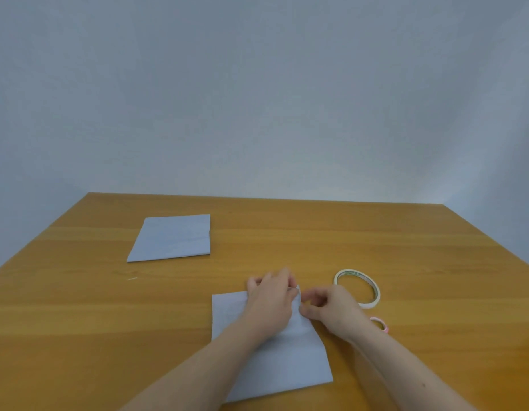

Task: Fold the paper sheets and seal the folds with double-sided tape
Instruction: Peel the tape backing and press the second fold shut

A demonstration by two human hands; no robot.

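Near sheet (275,360) lies flat at the front of the table (376,238), already folded by the look of it, with both hands working its far right corner.

Left hand (272,301) rests on top of the sheet, fingers curled over the far edge. It's doing two jobs: pinning the paper so it can't slide, and apparently pinching the edge near the corner. Right hand (328,310) comes in from the right side, fingertips bent and closed on the same edge just beside the left fingers. Looks like a tape strip or its liner pinched there, but it's too small and blurred to confirm, so I'd only say both hands are gripping at the sheet edge.

Tape roll (358,289) sits flat just beyond the right hand, close enough to grab without shifting the arm. A smaller pink roll (380,323) lies near the right wrist, touching neither hand nor paper.

Second sheet (172,237) is parked far left, well apart from the work area, folded with edges aligned. Likely the finished one, moved out of the way.

My read: sealing step on sheet two, fold done, tape being applied or peeled.
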